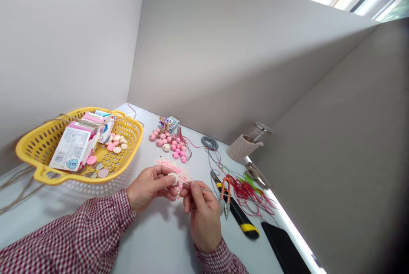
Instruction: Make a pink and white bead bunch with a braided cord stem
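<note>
My left hand [150,188] pinches a small white bead [173,179] between thumb and fingers, just above a scatter of pink crumbs [172,168]. My right hand [203,216] grips a thin metal needle [200,187] in its fingertips. The needle runs sideways across the front of the bead, and its tip is hidden behind my fingers. Beyond my hands lies a cluster of pink and white round beads [169,144], with tangled red thread [187,142] at its right.
A yellow plastic basket [38,154] holds printed boxes and flat discs at the left. To the right lie orange-handled thread snips [225,199], a black-and-yellow utility knife [243,223], red cord [249,195], grey cord [209,142], pliers [255,175] and a black phone [284,248]. White walls border the table.
</note>
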{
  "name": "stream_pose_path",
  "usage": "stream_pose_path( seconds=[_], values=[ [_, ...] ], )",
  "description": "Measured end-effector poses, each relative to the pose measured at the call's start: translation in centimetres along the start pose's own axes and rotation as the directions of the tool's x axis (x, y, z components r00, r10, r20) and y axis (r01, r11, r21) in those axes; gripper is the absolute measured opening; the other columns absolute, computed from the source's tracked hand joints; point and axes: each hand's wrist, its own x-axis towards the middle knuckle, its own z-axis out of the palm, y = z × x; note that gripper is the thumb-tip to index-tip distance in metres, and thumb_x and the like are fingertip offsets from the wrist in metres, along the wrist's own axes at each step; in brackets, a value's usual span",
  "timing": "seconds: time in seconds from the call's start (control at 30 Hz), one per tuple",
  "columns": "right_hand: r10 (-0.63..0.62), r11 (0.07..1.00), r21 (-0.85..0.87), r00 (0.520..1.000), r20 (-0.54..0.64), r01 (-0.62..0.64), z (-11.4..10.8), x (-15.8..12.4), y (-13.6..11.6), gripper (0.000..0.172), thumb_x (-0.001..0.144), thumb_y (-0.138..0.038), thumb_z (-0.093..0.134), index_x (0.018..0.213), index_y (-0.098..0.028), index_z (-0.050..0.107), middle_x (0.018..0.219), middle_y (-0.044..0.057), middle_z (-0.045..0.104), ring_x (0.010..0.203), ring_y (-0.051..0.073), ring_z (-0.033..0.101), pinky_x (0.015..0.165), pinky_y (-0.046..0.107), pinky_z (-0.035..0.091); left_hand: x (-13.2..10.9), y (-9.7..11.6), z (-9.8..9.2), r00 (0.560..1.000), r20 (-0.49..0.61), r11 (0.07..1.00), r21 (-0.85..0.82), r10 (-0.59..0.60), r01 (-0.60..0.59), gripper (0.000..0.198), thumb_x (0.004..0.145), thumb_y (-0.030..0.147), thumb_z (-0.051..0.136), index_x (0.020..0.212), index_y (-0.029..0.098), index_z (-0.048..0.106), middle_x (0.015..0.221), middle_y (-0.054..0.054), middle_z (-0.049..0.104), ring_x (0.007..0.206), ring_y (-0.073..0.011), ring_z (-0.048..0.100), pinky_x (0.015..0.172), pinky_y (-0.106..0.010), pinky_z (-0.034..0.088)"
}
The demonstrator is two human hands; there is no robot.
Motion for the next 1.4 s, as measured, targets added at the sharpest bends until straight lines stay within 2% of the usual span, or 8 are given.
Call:
stream_pose_path(
  seconds=[0.1, 0.2, 0.37, 0.47, 0.6, 0.77, 0.9, 1.4],
  values=[
    [-0.033, 0.998, -0.051, 0.996, -0.081, 0.029, -0.9, 0.6, -0.4, 0.028, 0.075, -0.041, 0.061, 0.067, -0.015, 0.058, 0.057, -0.002, 0.056, 0.038, 0.005, 0.040, 0.037, 0.018, 0.031, 0.3, 0.8, -0.7, 0.992, -0.113, 0.999, 0.010, 0.055, -0.054, 0.035, 0.059, 0.035, 0.075, 0.079, 0.013, 0.056, 0.069, 0.000, 0.060, 0.059, -0.0082, 0.056, 0.059, -0.022, 0.047],
    [-0.063, 0.954, -0.284, 0.991, 0.116, 0.094, -1.6, 0.9, -1.1, 0.026, 0.079, -0.039, 0.055, 0.068, -0.016, 0.056, 0.057, -0.002, 0.053, 0.041, 0.007, 0.041, 0.040, 0.020, 0.034, 0.5, 1.1, -1.3, 0.980, -0.136, 0.932, 0.350, 0.147, -0.091, 0.031, 0.065, 0.028, 0.067, 0.091, 0.014, 0.058, 0.070, 0.001, 0.058, 0.060, -0.0102, 0.055, 0.059, -0.025, 0.046],
    [-0.022, 0.694, -0.607, 0.855, 0.519, 0.387, -1.6, 0.7, -1.9, 0.021, 0.085, -0.024, 0.043, 0.069, -0.018, 0.055, 0.059, -0.001, 0.053, 0.052, 0.011, 0.049, 0.052, 0.022, 0.039, 0.2, -0.2, -1.7, 0.977, 0.117, 0.332, 0.928, 0.180, -0.172, 0.027, 0.064, 0.014, 0.054, 0.088, 0.018, 0.066, 0.074, 0.001, 0.060, 0.061, -0.0112, 0.050, 0.060, -0.024, 0.039],
    [0.009, 0.643, -0.633, 0.822, 0.570, 0.432, -1.5, 0.4, -1.6, 0.025, 0.088, -0.021, 0.038, 0.069, -0.018, 0.054, 0.059, -0.002, 0.054, 0.052, 0.011, 0.050, 0.053, 0.022, 0.040, 0.1, -0.9, -1.9, 0.982, 0.151, 0.192, 0.966, 0.116, -0.171, 0.021, 0.064, 0.015, 0.052, 0.081, 0.017, 0.065, 0.064, 0.002, 0.057, 0.058, -0.0111, 0.048, 0.056, -0.022, 0.035],
    [0.001, 0.613, -0.623, 0.787, 0.616, 0.487, -1.5, 0.3, -0.9, 0.022, 0.086, -0.020, 0.044, 0.067, -0.018, 0.056, 0.057, -0.002, 0.056, 0.053, 0.011, 0.051, 0.055, 0.022, 0.040, 0.1, -1.0, -2.1, 0.976, 0.181, 0.174, 0.964, 0.119, -0.200, 0.022, 0.059, 0.011, 0.054, 0.078, 0.016, 0.064, 0.076, 0.001, 0.057, 0.062, -0.0102, 0.048, 0.058, -0.020, 0.036],
    [-0.162, 0.740, -0.535, 0.880, 0.446, 0.407, -1.4, -0.2, 0.0, 0.025, 0.086, -0.025, 0.046, 0.065, -0.017, 0.056, 0.059, 0.000, 0.058, 0.043, 0.008, 0.046, 0.047, 0.021, 0.040, 0.1, -0.7, -1.9, 0.975, 0.206, 0.179, 0.959, 0.085, -0.218, 0.022, 0.061, 0.013, 0.054, 0.079, 0.018, 0.067, 0.073, 0.001, 0.053, 0.065, -0.0109, 0.048, 0.061, -0.021, 0.036],
    [-0.180, 0.807, -0.453, 0.889, 0.420, 0.378, -1.3, -0.6, 0.4, 0.023, 0.087, -0.023, 0.044, 0.072, -0.015, 0.059, 0.073, 0.004, 0.062, 0.040, 0.006, 0.046, 0.042, 0.020, 0.039, -0.1, -0.7, -1.7, 0.968, 0.241, 0.171, 0.953, 0.064, -0.249, 0.027, 0.062, 0.013, 0.054, 0.083, 0.021, 0.069, 0.070, 0.001, 0.050, 0.066, -0.0114, 0.048, 0.061, -0.021, 0.035],
    [-0.216, 0.749, -0.509, 0.883, 0.417, 0.424, -0.8, -0.7, 0.6, 0.023, 0.086, -0.020, 0.045, 0.071, -0.017, 0.061, 0.069, 0.003, 0.063, 0.044, 0.008, 0.049, 0.041, 0.020, 0.039, -0.1, -0.6, -1.7, 0.972, 0.233, 0.136, 0.962, 0.040, -0.236, 0.026, 0.063, 0.013, 0.053, 0.083, 0.022, 0.068, 0.071, 0.002, 0.051, 0.067, -0.0118, 0.048, 0.061, -0.021, 0.035]
  ],
)
